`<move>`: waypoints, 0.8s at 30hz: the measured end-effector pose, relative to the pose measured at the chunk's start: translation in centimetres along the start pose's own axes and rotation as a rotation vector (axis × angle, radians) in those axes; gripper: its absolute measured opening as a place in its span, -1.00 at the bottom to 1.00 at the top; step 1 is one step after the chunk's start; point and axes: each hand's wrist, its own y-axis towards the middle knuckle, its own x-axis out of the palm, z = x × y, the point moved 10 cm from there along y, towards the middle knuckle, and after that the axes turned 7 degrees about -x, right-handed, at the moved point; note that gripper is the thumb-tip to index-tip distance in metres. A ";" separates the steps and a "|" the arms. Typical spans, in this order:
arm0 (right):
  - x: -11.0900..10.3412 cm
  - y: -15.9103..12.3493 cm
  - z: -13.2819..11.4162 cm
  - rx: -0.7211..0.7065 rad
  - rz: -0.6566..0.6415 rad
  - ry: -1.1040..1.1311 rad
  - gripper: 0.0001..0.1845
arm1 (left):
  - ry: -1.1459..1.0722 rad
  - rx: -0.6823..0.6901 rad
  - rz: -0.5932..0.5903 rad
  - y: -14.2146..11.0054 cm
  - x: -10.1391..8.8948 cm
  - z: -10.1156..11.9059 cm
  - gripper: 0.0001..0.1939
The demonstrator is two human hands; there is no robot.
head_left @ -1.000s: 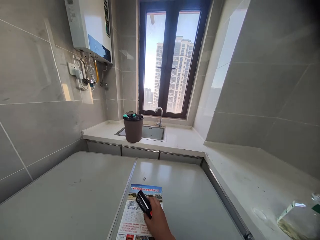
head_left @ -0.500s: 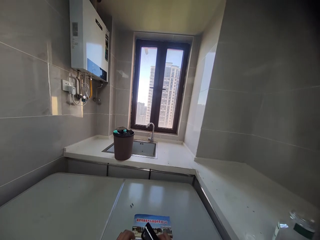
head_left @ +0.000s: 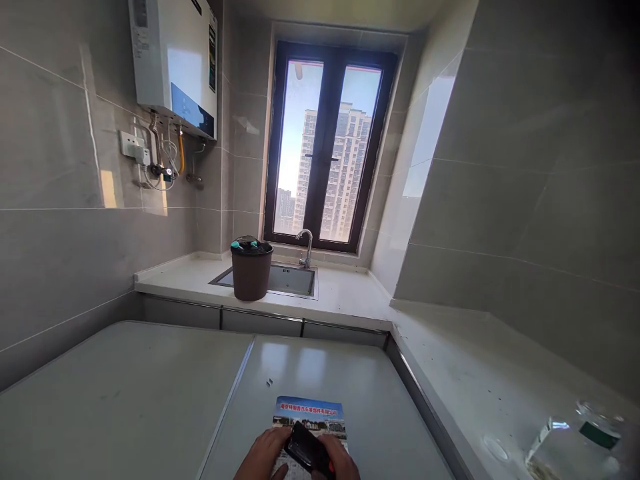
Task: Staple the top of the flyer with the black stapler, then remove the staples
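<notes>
Both ends of the glossy black oblong device (head_left: pixel 307 448) sit gripped between my left hand (head_left: pixel 263 455) and right hand (head_left: pixel 342 456), I judge to steady it over the blue-topped printed paper sheet (head_left: pixel 310 405) on the near grey counter (head_left: pixel 330 370).

I count one black device (head_left: pixel 306 448) and one printed sheet (head_left: pixel 310 407) lower centre, one bucket (head_left: pixel 251 275), one faucet (head_left: pixel 309 250) mid-frame, two window panes (head_left: pixel 299 147) above.
</notes>
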 end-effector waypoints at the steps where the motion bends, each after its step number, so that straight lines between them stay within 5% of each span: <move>1: 0.2 -0.1 0.0 -0.021 -0.021 0.019 -0.50 | 0.004 0.016 0.003 -0.1 -0.2 0.5 -0.20; 8: -1.6 0.3 -3.2 0.062 -0.062 0.035 -0.47 | -0.032 0.081 0.078 -1.5 -2.7 3.6 -0.35; 13: -3.8 2.3 -6.0 0.097 -0.207 0.116 -0.36 | -0.031 0.067 0.073 -1.5 -3.0 4.4 -0.40; 20: -3.9 2.0 -2.7 0.023 -0.239 0.080 -0.42 | -0.026 0.054 -0.061 -0.4 -1.6 3.6 -0.32; 24: -3.1 2.3 -1.3 0.028 -0.268 0.074 -0.45 | -0.040 0.045 -0.130 0.6 -2.9 5.2 -0.20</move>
